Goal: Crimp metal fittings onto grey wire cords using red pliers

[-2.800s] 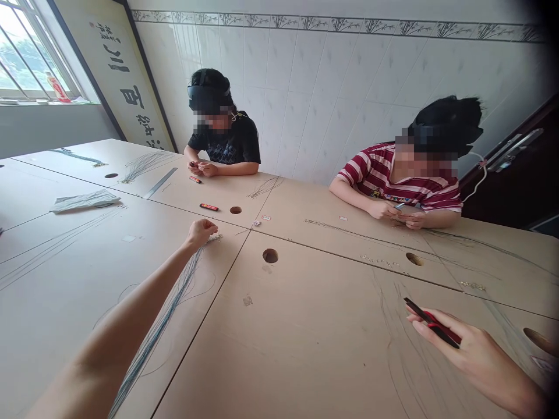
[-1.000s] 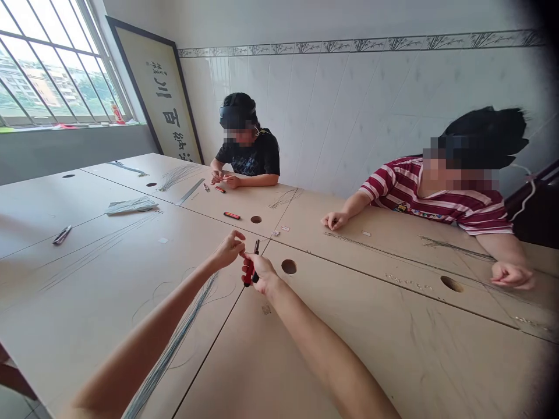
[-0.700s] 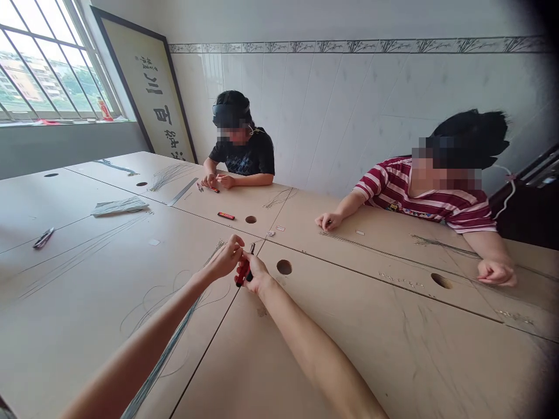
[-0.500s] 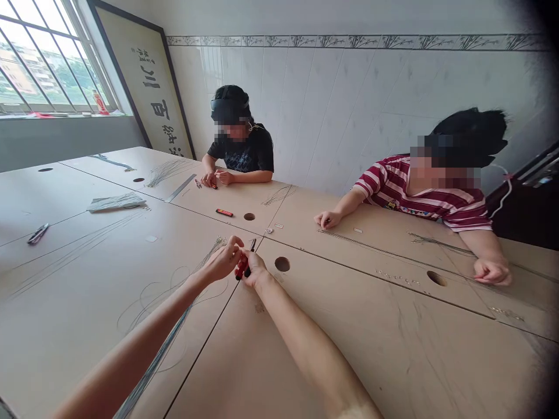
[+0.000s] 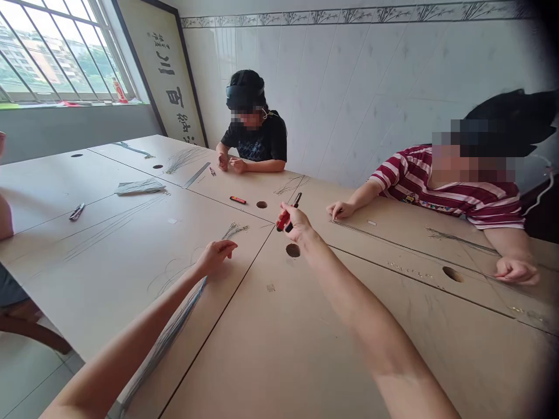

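Clamps red-and-black tool (image 5: 282, 222) in right hand (image 5: 300, 223), at two o'clock from left hand (image 5: 215, 258), holds the latter's fingertips together, cannot tell on what, nearest wire bundle (image 5: 186, 310) running beneath from seven to one o'clock.

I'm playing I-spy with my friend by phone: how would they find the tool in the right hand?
Start with the big pale table, then find the right hand near a round hole. It grips the tool, dark tip pointing away. A small bar lying nearby is also red and black, but only the tool is held.
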`<action>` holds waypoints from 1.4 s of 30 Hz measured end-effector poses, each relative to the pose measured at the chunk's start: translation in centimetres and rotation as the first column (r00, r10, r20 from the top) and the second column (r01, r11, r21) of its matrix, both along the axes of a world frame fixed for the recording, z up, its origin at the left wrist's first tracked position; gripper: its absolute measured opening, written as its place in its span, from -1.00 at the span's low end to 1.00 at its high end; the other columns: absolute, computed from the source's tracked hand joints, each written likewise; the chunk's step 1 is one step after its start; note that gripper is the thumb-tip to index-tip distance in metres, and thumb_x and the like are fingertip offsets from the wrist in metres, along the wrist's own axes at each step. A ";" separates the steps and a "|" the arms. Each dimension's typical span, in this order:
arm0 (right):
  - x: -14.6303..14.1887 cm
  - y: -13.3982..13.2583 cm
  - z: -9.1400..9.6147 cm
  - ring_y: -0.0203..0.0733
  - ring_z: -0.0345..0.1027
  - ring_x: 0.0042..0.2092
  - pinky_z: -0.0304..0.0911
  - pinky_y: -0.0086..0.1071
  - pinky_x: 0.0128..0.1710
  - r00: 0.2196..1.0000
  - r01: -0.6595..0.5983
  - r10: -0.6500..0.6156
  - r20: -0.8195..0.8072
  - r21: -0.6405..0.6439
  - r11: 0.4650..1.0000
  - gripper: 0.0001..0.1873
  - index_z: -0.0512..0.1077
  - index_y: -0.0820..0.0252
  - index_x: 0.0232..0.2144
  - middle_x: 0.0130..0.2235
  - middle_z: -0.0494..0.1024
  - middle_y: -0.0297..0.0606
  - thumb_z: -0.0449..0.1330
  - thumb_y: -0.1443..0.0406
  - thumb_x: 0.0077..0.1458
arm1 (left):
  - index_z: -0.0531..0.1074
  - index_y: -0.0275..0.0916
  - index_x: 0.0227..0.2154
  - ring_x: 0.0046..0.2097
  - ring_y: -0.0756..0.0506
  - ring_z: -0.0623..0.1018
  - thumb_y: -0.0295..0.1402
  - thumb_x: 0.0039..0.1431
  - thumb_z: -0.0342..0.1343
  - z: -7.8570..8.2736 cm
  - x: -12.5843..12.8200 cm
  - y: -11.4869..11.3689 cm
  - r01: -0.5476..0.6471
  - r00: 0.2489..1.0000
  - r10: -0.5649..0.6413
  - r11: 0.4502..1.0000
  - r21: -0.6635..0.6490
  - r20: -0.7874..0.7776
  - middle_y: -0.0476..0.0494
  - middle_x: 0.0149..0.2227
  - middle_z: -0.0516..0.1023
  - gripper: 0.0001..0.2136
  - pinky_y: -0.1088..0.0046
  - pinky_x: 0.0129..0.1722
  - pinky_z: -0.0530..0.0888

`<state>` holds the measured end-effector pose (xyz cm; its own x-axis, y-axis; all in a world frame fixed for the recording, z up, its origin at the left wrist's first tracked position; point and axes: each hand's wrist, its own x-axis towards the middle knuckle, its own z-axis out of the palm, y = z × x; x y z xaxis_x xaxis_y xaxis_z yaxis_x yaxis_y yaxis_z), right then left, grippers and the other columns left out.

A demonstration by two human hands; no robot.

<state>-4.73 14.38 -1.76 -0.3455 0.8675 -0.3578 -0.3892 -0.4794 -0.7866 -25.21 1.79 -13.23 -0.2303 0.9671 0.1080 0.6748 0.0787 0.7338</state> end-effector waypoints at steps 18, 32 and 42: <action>22.1 -3.4 17.9 -0.38 -0.02 -0.49 0.18 -0.44 -0.25 0.966 0.212 -0.260 -0.014 0.623 0.753 -0.78 0.36 0.08 -0.55 -0.57 0.08 -0.45 0.21 0.35 0.12 | 0.55 -0.21 -0.32 -0.46 -0.08 0.48 -0.06 0.11 -0.05 -0.2 -0.5 -0.9 0.074 0.992 -0.078 0.996 -0.049 -0.098 -0.01 -0.58 0.51 -0.62 0.47 -0.42 0.36; 23.9 -10.4 7.7 -0.35 0.24 -0.39 0.10 -0.42 -0.41 0.753 -0.570 0.360 0.550 0.274 0.775 -0.76 0.38 0.25 -0.43 -0.33 0.48 -0.25 0.30 0.19 -0.01 | 0.55 -0.14 -0.35 0.07 -0.32 0.43 0.05 -0.08 0.16 7.1 3.3 2.4 0.153 0.981 -0.133 0.978 0.139 -0.144 -0.18 0.14 0.41 -0.62 0.17 0.03 0.36; 20.9 -11.1 5.3 -0.31 0.22 -0.38 0.10 -0.38 -0.33 0.755 -0.649 0.476 0.452 0.406 0.644 -0.78 0.40 0.25 -0.43 -0.44 0.38 -0.31 0.24 0.19 0.08 | 0.45 -0.13 -0.03 0.04 -0.13 0.47 -0.19 0.23 0.05 13.5 19.9 -3.8 0.523 0.694 -0.568 0.820 0.232 0.442 -0.14 0.04 0.49 -0.71 0.36 0.01 0.41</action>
